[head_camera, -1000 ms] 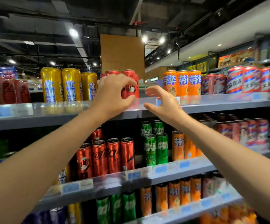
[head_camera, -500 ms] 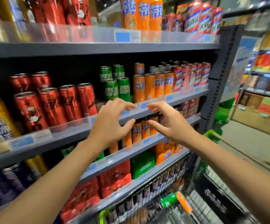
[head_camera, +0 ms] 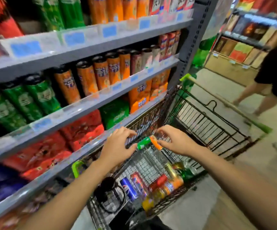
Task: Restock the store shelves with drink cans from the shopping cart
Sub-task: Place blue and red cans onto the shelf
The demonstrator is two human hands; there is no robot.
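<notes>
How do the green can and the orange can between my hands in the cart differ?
The green can is green and nearer the left hand; the orange can is orange and nearer the right hand. They angle opposite ways, ends meeting. Both lie on their sides in the cart, and look alike in size.

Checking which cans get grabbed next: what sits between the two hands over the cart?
In the head view, a green can and an orange can lie between left hand and right hand.

Two hands (head_camera: 117, 145) – one shopping cart (head_camera: 205, 123) – four shelves (head_camera: 91, 47) in view.
</notes>
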